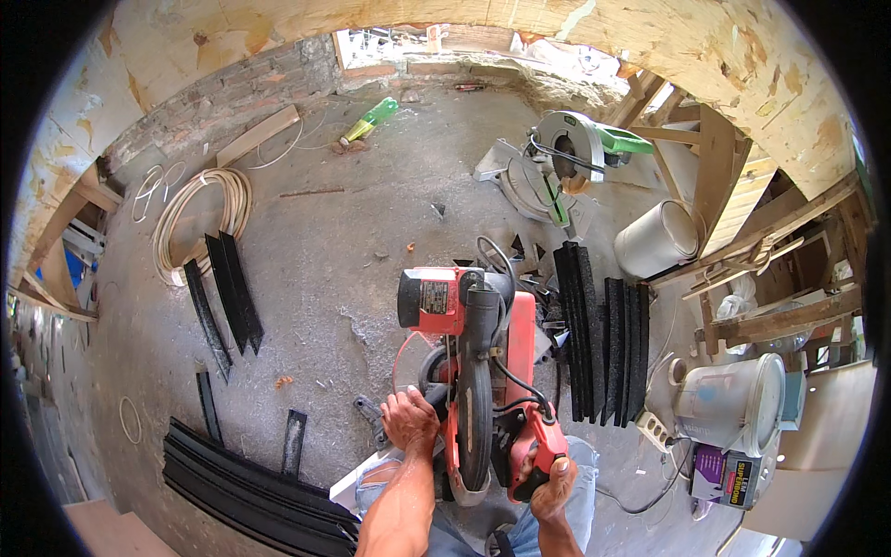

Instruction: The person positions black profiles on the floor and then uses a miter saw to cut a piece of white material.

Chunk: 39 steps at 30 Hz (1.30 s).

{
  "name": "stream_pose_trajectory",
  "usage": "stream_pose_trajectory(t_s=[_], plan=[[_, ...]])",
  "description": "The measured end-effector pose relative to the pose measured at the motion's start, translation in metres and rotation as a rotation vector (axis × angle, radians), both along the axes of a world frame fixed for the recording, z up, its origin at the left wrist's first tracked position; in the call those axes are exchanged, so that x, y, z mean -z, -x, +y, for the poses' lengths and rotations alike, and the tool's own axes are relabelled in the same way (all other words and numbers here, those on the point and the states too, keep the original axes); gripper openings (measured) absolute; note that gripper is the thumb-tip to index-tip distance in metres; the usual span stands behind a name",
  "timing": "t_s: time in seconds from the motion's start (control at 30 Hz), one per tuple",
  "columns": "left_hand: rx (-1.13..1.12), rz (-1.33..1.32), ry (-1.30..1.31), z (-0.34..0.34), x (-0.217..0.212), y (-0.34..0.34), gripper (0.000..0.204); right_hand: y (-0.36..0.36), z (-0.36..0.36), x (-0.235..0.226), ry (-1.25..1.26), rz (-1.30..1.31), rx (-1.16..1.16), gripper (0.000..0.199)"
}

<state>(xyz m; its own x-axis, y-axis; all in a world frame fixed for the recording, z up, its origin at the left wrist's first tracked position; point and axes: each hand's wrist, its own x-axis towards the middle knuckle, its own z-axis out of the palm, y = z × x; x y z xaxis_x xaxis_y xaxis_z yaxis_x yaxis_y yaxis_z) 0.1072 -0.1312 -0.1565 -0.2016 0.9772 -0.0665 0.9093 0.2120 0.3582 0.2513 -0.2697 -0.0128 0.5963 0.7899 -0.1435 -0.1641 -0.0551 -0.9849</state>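
Though mainly red, a black-trimmed power saw (477, 371).

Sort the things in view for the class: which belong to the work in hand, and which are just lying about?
Work in hand:
- red saw, gripped by the right hand, with the left hand at its left side
- probably the black strips and dark scraps near it

Apparently just lying about:
- green saw
- bottle
- coiled hose
- purple box
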Motion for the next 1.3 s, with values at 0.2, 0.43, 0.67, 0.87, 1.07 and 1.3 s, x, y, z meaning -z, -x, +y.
stream_pose_trajectory(t_s=[0.2,0.43,0.67,0.87,1.07,1.3], plan=[[-0.022,-0.017,0.018,-0.001,-0.001,-0.001,0.041,-0.001,-0.001,0.001,-0.003,-0.002,-0.012,0.071],[-0.016,-0.014,0.017,0.000,-0.003,-0.003,0.041,0.001,-0.002,0.003,-0.024,0.034,-0.011,0.069],[0.004,-0.012,-0.006,0.000,-0.006,-0.001,0.040,0.002,-0.003,0.003,-0.015,0.060,-0.005,0.070],[-0.013,-0.011,-0.001,-0.001,-0.003,-0.002,0.040,0.001,-0.002,0.002,-0.020,0.059,-0.018,0.071],[-0.031,-0.045,0.111,0.001,-0.007,-0.002,0.040,0.001,-0.003,0.001,-0.006,0.045,-0.020,0.069],[-0.005,-0.001,0.014,0.000,-0.006,-0.002,0.042,0.000,-0.003,0.002,-0.018,0.036,-0.030,0.067]])
